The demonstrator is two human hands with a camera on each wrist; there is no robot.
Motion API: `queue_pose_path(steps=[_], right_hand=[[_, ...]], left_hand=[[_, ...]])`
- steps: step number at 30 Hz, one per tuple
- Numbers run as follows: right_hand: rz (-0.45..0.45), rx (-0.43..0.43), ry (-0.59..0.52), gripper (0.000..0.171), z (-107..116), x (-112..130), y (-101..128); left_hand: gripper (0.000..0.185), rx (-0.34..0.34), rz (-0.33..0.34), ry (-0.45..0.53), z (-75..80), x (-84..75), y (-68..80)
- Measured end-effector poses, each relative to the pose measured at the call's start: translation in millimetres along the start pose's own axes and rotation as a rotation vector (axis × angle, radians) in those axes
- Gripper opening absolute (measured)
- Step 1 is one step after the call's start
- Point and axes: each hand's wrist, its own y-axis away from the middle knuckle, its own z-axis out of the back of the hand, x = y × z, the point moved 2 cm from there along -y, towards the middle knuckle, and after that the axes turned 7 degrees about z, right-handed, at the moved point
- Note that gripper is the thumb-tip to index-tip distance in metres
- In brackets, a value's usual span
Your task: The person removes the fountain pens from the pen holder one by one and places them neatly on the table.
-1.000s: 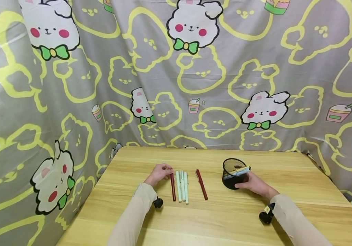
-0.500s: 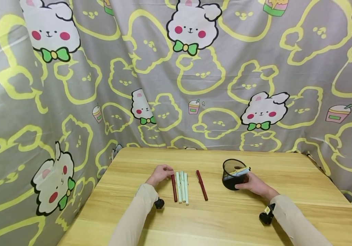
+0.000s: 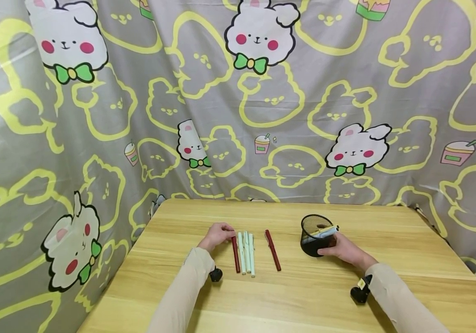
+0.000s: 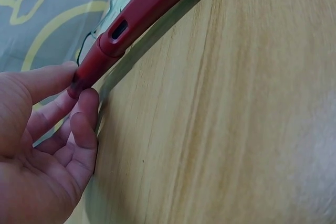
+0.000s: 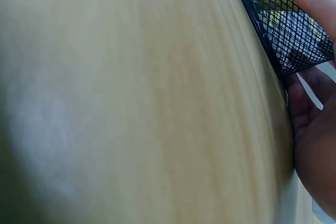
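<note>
Red pen (image 3: 235, 254) lies on the surface (image 3: 304, 296), its far tip pinched by the left hand (image 3: 217, 235); pale pens (image 3: 246, 253) just at its 3 o'clock. Right hand (image 3: 343, 249) grips the mesh cup (image 3: 313, 236), tilted, pen (image 3: 325, 231) inside.

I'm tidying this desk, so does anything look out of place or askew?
One dark red pen lies apart from the neat row, slanted. The mesh pen cup is tipped toward the pens, held by the right hand.
</note>
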Motion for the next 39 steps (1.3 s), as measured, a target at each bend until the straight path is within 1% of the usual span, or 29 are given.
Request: queue_pose_path(steps=[2, 6, 7, 10, 13, 14, 15, 17, 20, 25, 29, 34, 39], right_hand=[[0.003, 0.000, 0.001, 0.068, -0.1, 0.3, 0.0], [0.005, 0.001, 0.002, 0.064, 0.1, 0.4, 0.4], [0.001, -0.001, 0.000, 0.064, 0.1, 0.3, 0.3], [-0.007, -0.002, -0.004, 0.065, 0.0, 0.1, 0.1], [-0.014, -0.002, -0.011, 0.069, -0.2, 0.3, -0.2], [-0.015, 0.000, -0.012, 0.069, -0.2, 0.6, -0.2], [-0.014, 0.003, -0.014, 0.071, -0.2, 1.0, -0.4], [-0.017, 0.006, -0.013, 0.069, -0.2, 1.9, -0.5], [-0.025, 0.004, -0.010, 0.069, -0.7, 3.3, -0.6], [-0.028, 0.003, -0.005, 0.069, -0.8, 3.4, -0.4], [-0.036, 0.000, 0.004, 0.064, -0.2, 3.1, 0.1], [-0.035, 0.003, 0.008, 0.066, -0.3, 2.8, 0.0], [-0.021, -0.002, 0.009, 0.067, -0.1, 1.6, -0.6]], left_hand=[[0.017, 0.003, 0.008, 0.007, 0.1, -0.4, 0.3], [0.016, 0.011, -0.005, 0.014, 0.7, -2.6, 3.1], [0.015, 0.016, -0.025, 0.009, 1.0, -4.0, 4.7], [0.014, 0.016, -0.041, -0.001, 1.2, -5.0, 6.3], [0.013, 0.011, -0.029, -0.008, 0.5, -4.5, 5.5], [0.014, 0.005, -0.011, -0.010, -0.1, -3.1, 3.7], [0.015, 0.001, -0.008, -0.018, -0.5, -2.5, 2.2], [0.014, -0.003, -0.001, -0.025, -1.0, -1.8, 0.1], [0.014, -0.007, -0.004, -0.040, -1.3, -2.5, -1.1], [0.013, 0.004, -0.003, -0.038, -0.9, -5.5, 1.2], [0.014, 0.014, -0.003, -0.034, 0.0, -6.6, 2.5], [0.015, 0.018, -0.001, -0.031, 0.5, -4.7, 0.4], [0.014, 0.017, -0.016, -0.019, 1.0, -2.5, -1.9]])
